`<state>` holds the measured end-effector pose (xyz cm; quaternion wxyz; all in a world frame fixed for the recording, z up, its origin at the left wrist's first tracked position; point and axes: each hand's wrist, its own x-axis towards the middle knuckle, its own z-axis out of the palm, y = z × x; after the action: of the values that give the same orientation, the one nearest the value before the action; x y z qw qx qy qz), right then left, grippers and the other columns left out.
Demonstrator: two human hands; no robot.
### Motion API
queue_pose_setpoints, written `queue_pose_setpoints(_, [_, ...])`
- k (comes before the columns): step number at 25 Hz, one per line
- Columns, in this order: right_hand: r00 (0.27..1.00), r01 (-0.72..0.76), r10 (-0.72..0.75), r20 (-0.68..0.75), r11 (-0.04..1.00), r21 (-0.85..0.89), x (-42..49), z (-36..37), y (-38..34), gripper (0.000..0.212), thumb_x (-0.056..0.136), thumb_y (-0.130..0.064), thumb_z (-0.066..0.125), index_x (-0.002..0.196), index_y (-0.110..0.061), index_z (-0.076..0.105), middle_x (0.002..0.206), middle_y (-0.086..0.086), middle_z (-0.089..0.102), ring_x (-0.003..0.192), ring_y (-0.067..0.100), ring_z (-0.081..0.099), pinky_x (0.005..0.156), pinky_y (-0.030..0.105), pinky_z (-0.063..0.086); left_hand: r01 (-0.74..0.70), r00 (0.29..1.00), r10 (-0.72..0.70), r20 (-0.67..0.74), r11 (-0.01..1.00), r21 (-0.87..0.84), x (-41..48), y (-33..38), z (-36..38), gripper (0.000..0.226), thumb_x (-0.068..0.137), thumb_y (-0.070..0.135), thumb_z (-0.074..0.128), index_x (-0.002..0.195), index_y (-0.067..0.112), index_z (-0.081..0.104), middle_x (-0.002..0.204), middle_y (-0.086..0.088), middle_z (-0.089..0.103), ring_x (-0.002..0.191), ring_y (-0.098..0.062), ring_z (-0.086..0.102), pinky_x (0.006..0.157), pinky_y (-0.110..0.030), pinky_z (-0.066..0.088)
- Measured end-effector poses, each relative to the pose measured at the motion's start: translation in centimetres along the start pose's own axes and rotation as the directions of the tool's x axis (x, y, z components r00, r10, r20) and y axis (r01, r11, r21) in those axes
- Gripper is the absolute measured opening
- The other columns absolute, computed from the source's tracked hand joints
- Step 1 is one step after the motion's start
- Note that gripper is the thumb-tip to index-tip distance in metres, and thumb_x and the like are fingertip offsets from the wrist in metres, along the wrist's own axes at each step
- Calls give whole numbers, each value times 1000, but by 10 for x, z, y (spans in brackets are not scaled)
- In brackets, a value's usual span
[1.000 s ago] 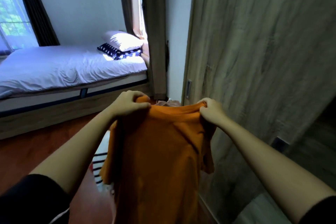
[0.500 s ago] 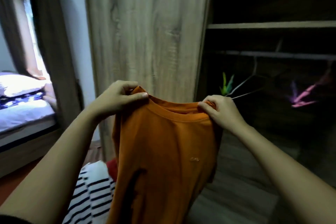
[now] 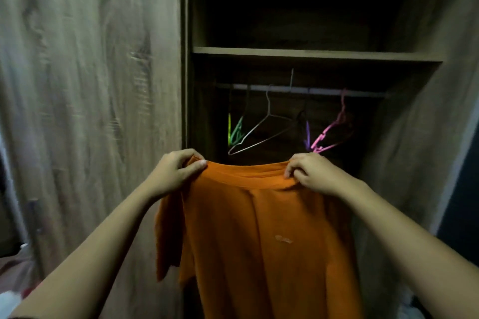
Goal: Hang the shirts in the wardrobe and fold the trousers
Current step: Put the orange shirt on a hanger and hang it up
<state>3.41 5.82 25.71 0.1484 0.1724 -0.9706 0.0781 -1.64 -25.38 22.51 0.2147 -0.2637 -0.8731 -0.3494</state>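
Note:
An orange T-shirt [image 3: 264,241] hangs in front of me, held up by its shoulders. My left hand [image 3: 176,171] pinches the left shoulder and my right hand [image 3: 311,172] pinches the right shoulder by the collar. Just behind the shirt stands the open wardrobe [image 3: 311,54], dark inside. Its rail [image 3: 300,90] carries several bare hangers: a grey wire hanger [image 3: 267,132], green and yellow ones [image 3: 234,132] at the left, a pink one [image 3: 334,129] and a purple one [image 3: 307,134] at the right. No trousers are in view.
A wood-grain wardrobe door [image 3: 90,111] fills the left side. Another wood panel [image 3: 420,137] flanks the opening on the right. A shelf [image 3: 311,54] sits above the rail. Blurred clothes [image 3: 13,295] lie at the lower left.
My view has swung right from the bed to the open wardrobe. Both hands kept their grip on the orange shirt and now hold it up before the hangers.

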Motion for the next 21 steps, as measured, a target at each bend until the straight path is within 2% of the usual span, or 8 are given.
queue_pose_setpoints(3, [999,-6,6,36,1000,12,-1,-1,25,33,92,-6,42,113,-17,65,119,-4,53,106,7,51,92,17,36,20,999,-16,45,997,-76,20,2,29,18,93,35,53,92,22,66,85,8,66,78,-2,62,67,-17,47])
queue_pose_setpoints(6, [1000,3,-4,21,1000,17,5,-5,38,33,92,-5,42,116,-15,63,120,-3,51,106,7,50,91,14,34,13,995,-23,96,994,108,43,-4,57,25,95,37,48,84,21,64,76,5,62,73,-7,59,60,-20,42])
queue_pose_setpoints(9, [999,42,-41,33,999,-16,18,-2,40,34,89,-4,43,116,-13,62,120,-1,51,110,14,53,96,19,38,87,993,-75,-92,988,131,78,-8,75,34,95,40,46,75,17,60,65,-1,59,63,-16,57,55,-27,36])
queue_pose_setpoints(11, [997,67,-65,39,997,-49,26,3,40,35,87,-6,45,118,-13,61,122,1,50,112,18,54,100,27,40,152,954,-133,-267,987,50,113,-6,76,35,96,37,46,87,9,64,69,-6,63,60,-16,58,53,-24,37])
queue_pose_setpoints(13, [996,83,-81,34,995,-63,33,9,37,35,86,-7,46,118,-13,60,124,1,50,112,19,54,100,30,42,205,911,-198,-362,979,-19,149,-4,73,38,98,33,45,103,1,63,75,-10,63,60,-16,57,53,-23,38])
queue_pose_setpoints(15, [996,85,-85,15,995,-54,39,13,37,34,86,-9,47,117,-14,60,121,0,50,109,18,55,97,32,45,310,876,-309,-370,949,-59,183,-8,73,43,98,34,44,115,-3,60,89,-19,65,76,-27,61,63,-29,42])
queue_pose_setpoints(18, [998,54,-55,-5,997,-46,44,18,46,33,87,-11,47,117,-18,58,119,-4,48,107,14,53,95,29,46,482,830,-480,-284,874,-70,225,-22,85,49,97,38,45,115,-5,60,114,-25,61,108,-38,56,85,-38,44])
queue_pose_setpoints(21, [1000,7,-7,-8,999,-33,39,23,58,33,88,-14,48,119,-21,56,120,-8,47,110,12,50,97,29,44,558,805,-570,-163,821,-118,250,-35,100,55,93,43,50,120,-5,55,123,-23,57,113,-38,54,91,-40,45])
